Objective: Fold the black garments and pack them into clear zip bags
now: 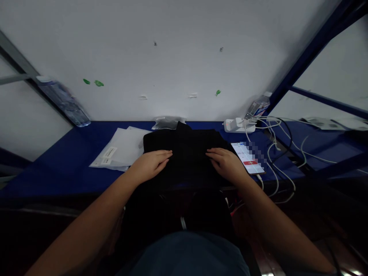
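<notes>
Black folded cloth (189, 147) lay on the blue worktop (66, 153) beneath both flat, ungripping hands, left (151, 165) and right (225, 163); a careless sideways push could have knocked the phone (248, 159).

So yeah, we wore a dark blue, slightly teal top (184, 255), pretty plain and rounded at the front, plus black-looking bottoms (149, 214) with a short pale strip (183, 223) near the middle. Our forearms (89, 218), left hand (151, 165) and right hand (226, 163) were bare, the bottoms honestly too dark for detail
</notes>
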`<state>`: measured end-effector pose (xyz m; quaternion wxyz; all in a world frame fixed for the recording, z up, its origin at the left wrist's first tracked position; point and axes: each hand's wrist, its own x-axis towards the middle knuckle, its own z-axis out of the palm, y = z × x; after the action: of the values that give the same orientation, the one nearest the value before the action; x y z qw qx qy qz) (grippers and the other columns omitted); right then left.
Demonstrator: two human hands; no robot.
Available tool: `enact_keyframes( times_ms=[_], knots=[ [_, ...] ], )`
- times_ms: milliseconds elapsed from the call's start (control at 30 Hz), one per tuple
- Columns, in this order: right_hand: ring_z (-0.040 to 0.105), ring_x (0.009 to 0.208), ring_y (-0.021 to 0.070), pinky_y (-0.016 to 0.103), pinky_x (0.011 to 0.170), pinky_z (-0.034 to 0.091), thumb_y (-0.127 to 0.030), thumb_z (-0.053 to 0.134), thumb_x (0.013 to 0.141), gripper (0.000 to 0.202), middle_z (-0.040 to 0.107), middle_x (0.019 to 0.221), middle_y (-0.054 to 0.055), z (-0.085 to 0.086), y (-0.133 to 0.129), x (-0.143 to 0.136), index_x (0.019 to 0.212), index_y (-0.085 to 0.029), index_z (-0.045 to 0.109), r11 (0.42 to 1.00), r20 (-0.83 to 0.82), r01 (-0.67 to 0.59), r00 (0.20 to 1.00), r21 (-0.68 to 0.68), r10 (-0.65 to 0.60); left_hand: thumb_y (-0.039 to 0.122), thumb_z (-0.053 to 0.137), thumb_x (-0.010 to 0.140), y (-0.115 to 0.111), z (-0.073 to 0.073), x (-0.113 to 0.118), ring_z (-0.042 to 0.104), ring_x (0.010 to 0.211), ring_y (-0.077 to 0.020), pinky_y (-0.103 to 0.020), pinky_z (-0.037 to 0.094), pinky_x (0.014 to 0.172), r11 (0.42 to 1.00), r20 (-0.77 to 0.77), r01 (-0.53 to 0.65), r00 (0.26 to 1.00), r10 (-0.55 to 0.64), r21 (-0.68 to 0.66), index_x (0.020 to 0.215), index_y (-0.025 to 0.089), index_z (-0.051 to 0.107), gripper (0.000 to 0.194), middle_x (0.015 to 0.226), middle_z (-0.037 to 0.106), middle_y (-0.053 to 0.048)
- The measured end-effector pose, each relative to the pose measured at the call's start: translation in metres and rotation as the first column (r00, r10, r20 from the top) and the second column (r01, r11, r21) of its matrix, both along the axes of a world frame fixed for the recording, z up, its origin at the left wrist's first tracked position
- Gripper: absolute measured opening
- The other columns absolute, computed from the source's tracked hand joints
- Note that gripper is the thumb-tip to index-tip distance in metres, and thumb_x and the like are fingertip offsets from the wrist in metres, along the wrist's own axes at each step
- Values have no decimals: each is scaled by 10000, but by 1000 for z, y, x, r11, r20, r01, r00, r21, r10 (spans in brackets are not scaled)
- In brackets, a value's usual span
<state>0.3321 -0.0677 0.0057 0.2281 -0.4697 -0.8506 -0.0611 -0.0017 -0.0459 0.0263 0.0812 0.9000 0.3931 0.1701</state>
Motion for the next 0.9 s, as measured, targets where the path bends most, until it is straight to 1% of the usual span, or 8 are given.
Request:
enact_keyframes(
  times_ms=[167, 300, 467, 567, 667, 767, 833, 900],
  knots=[
    [668, 1199, 261, 476, 1018, 564, -153, 532, 952, 302, 745, 1214, 73, 6, -21, 6, 1165, -224, 733, 997, -72, -72, 995, 26, 74, 302, 413, 1016, -17, 3, -9, 614, 1284, -194, -397, 509, 1088, 995, -12, 86, 996, -86, 45, 1334, 227, 643, 400, 1390, 648, -40],
    [673, 1191, 258, 459, 1004, 571, -147, 552, 924, 298, 755, 1187, 66, 12, -42, 9, 1147, -229, 732, 988, -62, -150, 986, 33, 152, 263, 445, 984, -34, 9, -11, 647, 1242, -212, -404, 536, 1059, 988, -38, 125, 992, -122, 88, 1296, 219, 674, 389, 1371, 659, -51],
    [709, 1107, 258, 437, 967, 588, -148, 588, 870, 264, 766, 1131, 68, 17, -50, 8, 1048, -236, 761, 980, -10, -181, 984, -81, 180, 265, 469, 961, -44, 9, -10, 664, 1217, -228, -407, 543, 1047, 987, -83, 157, 985, -153, 45, 1257, 220, 705, 381, 1350, 671, -63],
    [691, 1132, 263, 436, 975, 582, -239, 633, 892, 212, 750, 1171, 77, 24, -43, 6, 1059, -234, 763, 961, -37, -195, 981, -198, 191, 341, 464, 978, -40, 11, -8, 645, 1246, -233, -411, 532, 1059, 988, -46, 148, 988, -146, 39, 1273, 204, 692, 397, 1365, 661, -75],
    [663, 1177, 250, 439, 1021, 554, -332, 582, 962, 275, 720, 1241, 92, 33, -26, 0, 1170, -233, 732, 947, -132, -213, 974, -239, 186, 385, 377, 1022, -29, 18, 2, 588, 1319, -222, -404, 491, 1105, 999, 47, 32, 998, -34, 34, 1343, 185, 638, 459, 1424, 619, -81],
    [552, 1342, 266, 481, 1148, 442, -381, 495, 1010, 424, 602, 1428, 131, 36, -1, -14, 1380, -209, 609, 976, -154, -104, 985, -189, 75, 455, 364, 1033, -11, 21, 19, 455, 1436, -268, -445, 399, 1176, 990, 12, -136, 991, 136, 45, 1449, 128, 523, 553, 1531, 501, -140],
    [428, 1450, 288, 489, 1197, 371, -406, 470, 1018, 527, 490, 1537, 158, 31, 16, -26, 1490, -172, 492, 982, -105, -18, 995, -187, -1, 512, 407, 1016, 3, 16, 30, 361, 1489, -314, -483, 330, 1208, 981, -44, -179, 982, 183, 74, 1501, 96, 441, 640, 1581, 414, -187],
    [345, 1493, 345, 548, 1195, 345, -434, 479, 1011, 596, 404, 1594, 179, 21, 29, -38, 1536, -157, 423, 975, -27, 104, 993, -197, -112, 539, 436, 1003, 14, 7, 38, 319, 1504, -345, -523, 276, 1222, 980, -96, -174, 978, 183, 98, 1525, 97, 398, 685, 1602, 368, -209]
  ],
)
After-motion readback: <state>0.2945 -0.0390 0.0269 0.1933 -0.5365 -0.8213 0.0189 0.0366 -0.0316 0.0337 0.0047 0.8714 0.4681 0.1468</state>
